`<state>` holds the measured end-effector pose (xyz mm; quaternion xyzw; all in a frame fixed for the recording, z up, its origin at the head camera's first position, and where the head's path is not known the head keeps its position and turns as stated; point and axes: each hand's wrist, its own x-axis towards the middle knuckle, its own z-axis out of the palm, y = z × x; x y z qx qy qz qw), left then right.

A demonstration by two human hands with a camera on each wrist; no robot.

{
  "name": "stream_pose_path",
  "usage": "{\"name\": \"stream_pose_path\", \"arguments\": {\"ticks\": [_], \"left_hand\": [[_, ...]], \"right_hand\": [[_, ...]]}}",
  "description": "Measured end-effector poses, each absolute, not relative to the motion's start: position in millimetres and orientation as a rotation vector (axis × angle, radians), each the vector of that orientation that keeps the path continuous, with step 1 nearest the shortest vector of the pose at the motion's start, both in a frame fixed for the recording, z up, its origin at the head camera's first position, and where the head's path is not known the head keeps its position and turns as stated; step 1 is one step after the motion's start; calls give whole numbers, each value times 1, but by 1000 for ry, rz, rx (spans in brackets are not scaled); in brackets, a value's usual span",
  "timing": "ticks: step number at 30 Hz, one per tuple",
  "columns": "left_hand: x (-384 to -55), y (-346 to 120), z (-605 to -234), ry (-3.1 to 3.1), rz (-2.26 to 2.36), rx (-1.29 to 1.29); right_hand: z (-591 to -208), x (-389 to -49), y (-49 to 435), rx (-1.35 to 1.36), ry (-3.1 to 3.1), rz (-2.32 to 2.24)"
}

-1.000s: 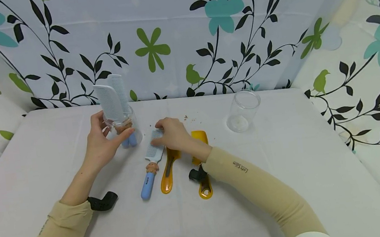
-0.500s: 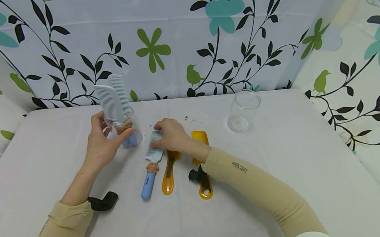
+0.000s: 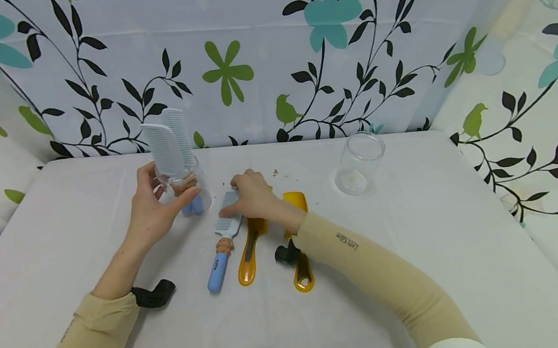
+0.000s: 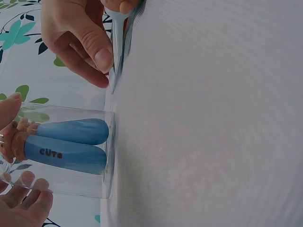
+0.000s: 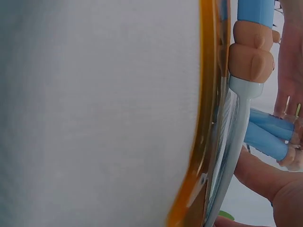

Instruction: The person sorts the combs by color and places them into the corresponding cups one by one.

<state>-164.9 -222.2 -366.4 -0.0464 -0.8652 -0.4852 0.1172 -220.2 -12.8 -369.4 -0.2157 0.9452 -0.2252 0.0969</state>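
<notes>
Here, the left hand (image 3: pixel 156 208) holds a glass jar (image 3: pixel 201 184) on the tabletop (image 3: pixel 420 232), its thumb and fingers curled round opposite sides. Two pale combs (image 3: pixel 164 151) with blue handles stand in the jar, handles down and teeth up, leaning slightly left.

Just to the right of the jar, a third comb (image 3: pixel 224 244) lies with its blue handle towards the person. The right hand (image 3: pixel 253 197) is bent over its toothed end, thumb and fingers slightly apart at the teeth; whether they grip it, I cannot tell. An amber brush (image 3: pixel 250 252) lies beside this comb, its head partly hidden by the same hand. Another amber brush (image 3: pixel 296 199) lies partly under the right forearm. Farther right stands a second jar (image 3: pixel 359 163).
</notes>
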Motion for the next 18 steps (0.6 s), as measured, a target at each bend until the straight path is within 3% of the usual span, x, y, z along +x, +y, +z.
{"name": "stream_pose_path", "arguments": {"ticks": [18], "left_hand": [[-165,-223,-367,-2537,-1428,-123]], "right_hand": [[-374,-226,-14,-490,2741,-896]]}}
